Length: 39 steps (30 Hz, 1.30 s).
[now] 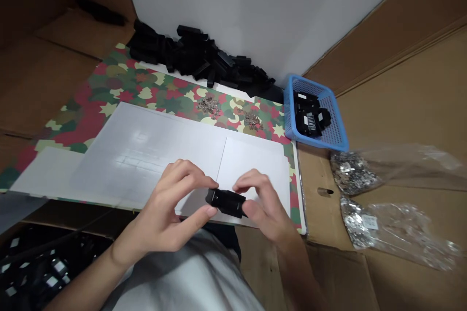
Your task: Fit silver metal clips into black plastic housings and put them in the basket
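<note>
A small black rectangular plastic part (226,202) is held level over the front edge of the white sheet. My left hand (178,204) grips its left end, thumb below and index finger on top. At its right end my right hand (264,204) closes on it between thumb and fingers. Farther back, two small heaps of tiny metal pieces, the left heap (209,106) and the right heap (252,119), lie on the patterned table cover (175,102).
Many black plastic parts (204,56) are piled along the back wall. A blue basket (341,129) with black parts stands at the back right. Clear bags of metal pieces (353,172) lie on cardboard at right. A box of black parts (47,262) is at lower left.
</note>
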### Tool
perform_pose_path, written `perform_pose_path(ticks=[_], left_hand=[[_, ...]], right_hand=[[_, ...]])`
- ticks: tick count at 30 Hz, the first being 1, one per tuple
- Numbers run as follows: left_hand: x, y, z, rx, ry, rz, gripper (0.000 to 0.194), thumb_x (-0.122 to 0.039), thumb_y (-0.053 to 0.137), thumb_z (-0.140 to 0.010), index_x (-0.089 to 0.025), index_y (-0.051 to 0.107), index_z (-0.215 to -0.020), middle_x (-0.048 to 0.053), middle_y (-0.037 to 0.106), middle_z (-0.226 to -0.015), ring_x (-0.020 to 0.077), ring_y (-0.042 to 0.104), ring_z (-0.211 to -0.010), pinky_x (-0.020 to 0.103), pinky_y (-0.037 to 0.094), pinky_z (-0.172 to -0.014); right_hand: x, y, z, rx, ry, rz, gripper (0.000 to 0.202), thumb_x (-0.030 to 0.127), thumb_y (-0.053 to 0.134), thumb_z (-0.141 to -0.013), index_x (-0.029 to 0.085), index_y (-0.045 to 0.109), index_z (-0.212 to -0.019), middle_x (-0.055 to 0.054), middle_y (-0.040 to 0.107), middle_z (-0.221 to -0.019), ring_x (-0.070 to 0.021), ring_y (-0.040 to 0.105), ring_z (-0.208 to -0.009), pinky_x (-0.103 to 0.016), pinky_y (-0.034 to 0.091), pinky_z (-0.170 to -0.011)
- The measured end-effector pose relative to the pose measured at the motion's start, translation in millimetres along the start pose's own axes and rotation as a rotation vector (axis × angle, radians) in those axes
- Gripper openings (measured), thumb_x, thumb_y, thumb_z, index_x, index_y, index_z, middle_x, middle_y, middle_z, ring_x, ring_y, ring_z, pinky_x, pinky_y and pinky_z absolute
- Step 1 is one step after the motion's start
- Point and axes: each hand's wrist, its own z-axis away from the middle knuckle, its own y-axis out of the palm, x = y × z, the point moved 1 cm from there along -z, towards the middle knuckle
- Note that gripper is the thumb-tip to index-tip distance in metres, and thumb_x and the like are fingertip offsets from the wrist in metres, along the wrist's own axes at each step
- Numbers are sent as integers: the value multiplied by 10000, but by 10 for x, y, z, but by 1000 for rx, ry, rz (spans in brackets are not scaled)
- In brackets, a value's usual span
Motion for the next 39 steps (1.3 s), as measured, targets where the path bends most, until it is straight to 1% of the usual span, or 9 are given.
perform_pose_path(ticks=[2, 4, 6, 11, 14, 21, 25, 33, 39], left_hand=[[-37, -21, 0, 49, 24, -76, 264, -163, 620, -853, -236, 561, -1100, 36, 559, -943, 197, 514, -876, 340, 383, -775], [-60, -30, 4, 72, 43, -108, 263, -179, 616, -855, -236, 557, -1105, 38, 554, -926, 201, 508, -852, 345, 373, -758], [-70, -33, 14, 87, 48, -131, 260, -182, 613, -855, -233, 555, -1103, 36, 556, -910, 200, 503, -833, 347, 363, -750], [-70, -39, 40, 131, 52, -158, 220, -186, 597, -868, -229, 560, -1080, 36, 570, -897, 200, 497, -808, 347, 351, -736], [-69, -36, 42, 143, 54, -149, 209, -184, 591, -875, -231, 555, -1075, 35, 567, -892, 199, 487, -802, 344, 345, -732], [-61, -13, 36, 174, 75, -121, 233, -159, 594, -871, -218, 543, -1091, 30, 552, -892, 189, 476, -805, 342, 335, -739], [-62, -13, 45, 173, 62, -122, 220, -164, 596, -868, -221, 551, -1076, 23, 558, -886, 183, 477, -796, 336, 329, -737], [-82, -8, 80, 200, 69, -112, 169, -193, 554, -901, -211, 534, -1067, 36, 566, -874, 190, 480, -793, 340, 335, -730], [-101, 9, 85, 202, 60, -84, 141, -173, 549, -899, -205, 522, -1034, 37, 556, -870, 186, 471, -793, 343, 335, -728]], right_hand=[[86, -8, -96, 188, 133, 64, 118, 341, 493, -951, 243, 529, -1007, -13, 568, -923, -158, 554, -844, -299, 463, -770], [147, 9, -181, 304, 204, 76, 85, 308, 499, -937, 233, 525, -966, 0, 573, -912, -146, 543, -817, -284, 449, -763], [171, 36, -240, 362, 233, 47, 75, 301, 505, -926, 232, 514, -952, 11, 574, -905, -136, 526, -790, -272, 433, -746], [139, 78, -284, 447, 313, -57, 129, 334, 530, -893, 224, 464, -881, 30, 548, -822, -128, 496, -726, -249, 384, -667], [110, 93, -276, 443, 353, -141, 138, 309, 556, -856, 219, 452, -859, 41, 525, -777, -123, 478, -703, -239, 354, -638], [99, 145, -225, 342, 366, -356, 129, 275, 571, -816, 202, 466, -826, 49, 460, -732, -102, 414, -659, -230, 327, -615], [102, 160, -208, 321, 392, -399, 134, 274, 579, -806, 198, 468, -812, 51, 443, -713, -100, 406, -646, -229, 323, -607], [52, 215, -135, 289, 386, -457, 157, 294, 603, -808, 202, 476, -805, 54, 430, -703, -93, 362, -606, -229, 326, -602], [29, 225, -86, 275, 404, -488, 176, 308, 615, -815, 200, 477, -802, 56, 417, -694, -92, 360, -606, -221, 301, -571]])
